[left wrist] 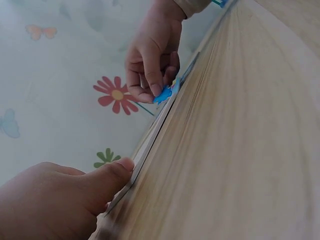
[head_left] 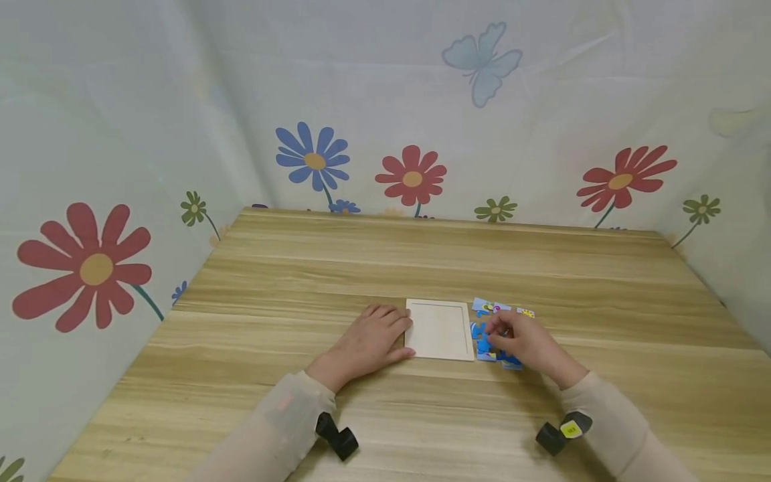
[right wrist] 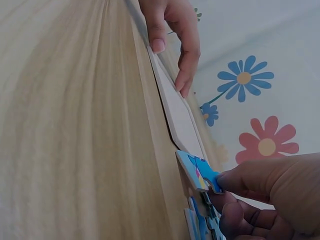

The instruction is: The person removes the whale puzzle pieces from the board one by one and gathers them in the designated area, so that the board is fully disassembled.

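Observation:
A square, pale wooden puzzle tray [head_left: 440,331] with a raised rim lies on the table. My left hand [head_left: 369,340] rests along the tray's left edge, its fingers extended over the rim and its thumb at the near corner. To the right of the tray, my right hand [head_left: 533,343] pinches a blue jigsaw piece [left wrist: 162,95] between thumb and fingertips. Several other jigsaw pieces [head_left: 482,305], blue with bits of yellow and pink, lie around and beneath that hand, which hides part of them. A light blue printed piece [right wrist: 189,162] overlaps the pinched one in the right wrist view.
The wood-grain table [head_left: 337,261] reaches back to a white cloth wall [head_left: 361,80] printed with flowers and a butterfly. Each sleeve carries a black wrist camera, the left one [head_left: 337,436] and the right one [head_left: 560,434] close above the table's near side.

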`<state>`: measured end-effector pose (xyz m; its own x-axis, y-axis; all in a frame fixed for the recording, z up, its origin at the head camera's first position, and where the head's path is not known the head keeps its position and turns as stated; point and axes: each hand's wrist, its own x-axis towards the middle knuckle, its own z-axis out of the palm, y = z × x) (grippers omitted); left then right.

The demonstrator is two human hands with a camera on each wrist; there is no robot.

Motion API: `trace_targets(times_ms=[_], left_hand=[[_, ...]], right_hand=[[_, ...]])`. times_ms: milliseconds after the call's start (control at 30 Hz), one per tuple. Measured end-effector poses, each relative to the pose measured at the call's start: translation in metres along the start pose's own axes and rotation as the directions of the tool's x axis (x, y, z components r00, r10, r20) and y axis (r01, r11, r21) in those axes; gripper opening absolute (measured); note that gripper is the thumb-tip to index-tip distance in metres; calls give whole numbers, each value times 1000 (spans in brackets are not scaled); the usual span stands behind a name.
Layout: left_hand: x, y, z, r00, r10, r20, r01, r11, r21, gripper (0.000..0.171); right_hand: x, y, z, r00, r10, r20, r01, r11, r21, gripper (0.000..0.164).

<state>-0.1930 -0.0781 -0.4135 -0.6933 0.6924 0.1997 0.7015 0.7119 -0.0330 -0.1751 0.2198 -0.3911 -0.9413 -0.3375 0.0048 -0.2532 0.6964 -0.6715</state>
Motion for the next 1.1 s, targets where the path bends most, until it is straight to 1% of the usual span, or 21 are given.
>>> trace_targets(times_ms=[367,533,633,867,1100], left_hand=[[-1,-1,-1,1000,-1,3,1,1000,-6,55],[-1,-1,-2,1000,2,2,-2,1000,-6,54],[0,-1,-2,1000,4,1,-3,1000,-4,54],[0,-1,-1,1000,0,10,0,1000,-7,55],[-1,-1,-2,1000,1,14,0,1000,-7,55]], right_hand=[[-2,-1,5,1000,-1,-23,1,1000,-11,4],[-2,0,8,999,-20,-33,19,999,-28,3],[-2,1,9,999,-26,-35,25,999,-39,3],[-3,2,9,1000,-9,-29,8,999,-47,5],[-3,1,7,999,-22,-29,21,999,-37,4]])
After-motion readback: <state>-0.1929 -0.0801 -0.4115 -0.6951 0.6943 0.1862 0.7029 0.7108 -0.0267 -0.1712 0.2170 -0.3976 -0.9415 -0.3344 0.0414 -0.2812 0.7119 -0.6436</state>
